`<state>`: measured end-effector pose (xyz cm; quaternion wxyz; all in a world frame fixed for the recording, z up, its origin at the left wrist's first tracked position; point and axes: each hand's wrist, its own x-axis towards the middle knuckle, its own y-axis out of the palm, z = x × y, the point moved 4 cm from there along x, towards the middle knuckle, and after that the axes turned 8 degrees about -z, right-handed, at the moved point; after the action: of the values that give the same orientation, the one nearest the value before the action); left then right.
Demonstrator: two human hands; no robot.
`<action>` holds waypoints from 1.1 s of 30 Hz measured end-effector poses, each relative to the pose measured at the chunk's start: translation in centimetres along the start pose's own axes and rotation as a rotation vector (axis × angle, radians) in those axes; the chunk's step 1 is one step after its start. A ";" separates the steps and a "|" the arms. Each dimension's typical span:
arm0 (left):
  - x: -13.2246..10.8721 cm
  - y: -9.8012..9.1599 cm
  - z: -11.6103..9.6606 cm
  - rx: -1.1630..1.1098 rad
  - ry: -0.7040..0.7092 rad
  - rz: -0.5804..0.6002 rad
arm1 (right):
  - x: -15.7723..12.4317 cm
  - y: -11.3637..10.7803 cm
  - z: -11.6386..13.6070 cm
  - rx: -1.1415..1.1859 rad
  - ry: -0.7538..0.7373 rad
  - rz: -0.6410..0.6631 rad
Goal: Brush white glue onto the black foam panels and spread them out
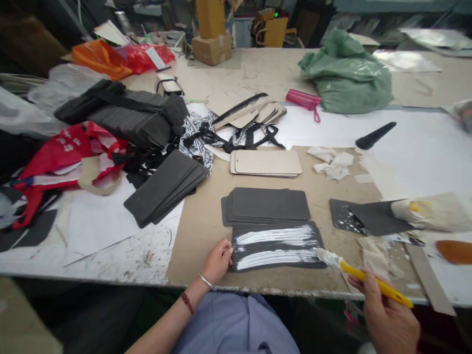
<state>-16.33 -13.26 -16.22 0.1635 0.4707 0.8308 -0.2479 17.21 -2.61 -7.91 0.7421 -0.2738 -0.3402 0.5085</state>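
As left hand [217, 260] pins sheet [276, 248], right [387, 319] grips brush [368, 279]

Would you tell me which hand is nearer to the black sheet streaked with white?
Left. The left hand touches the black sheet at its left edge; the right hand sits past its lower right corner, holding a yellow brush.

I am seeing white printed characters on the crumpled red plastic bag [62, 147] lying far to my left, but they are showing too small and blurred for reading.
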 end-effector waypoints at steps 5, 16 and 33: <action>0.7 0.1 0.6 -0.044 -0.061 0.045 | -3.1 4.3 6.9 0.376 -0.002 0.268; 0.7 0.3 0.9 -0.100 -0.057 0.037 | -6.7 9.9 11.8 0.543 -0.145 0.324; -1.2 -0.9 -1.9 0.152 0.153 0.062 | -0.9 2.8 1.5 0.157 0.113 0.044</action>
<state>-16.62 -13.41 -13.81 0.0712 0.5246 0.8048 -0.2683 14.25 -2.41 -9.25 0.7680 -0.2505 -0.2508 0.5334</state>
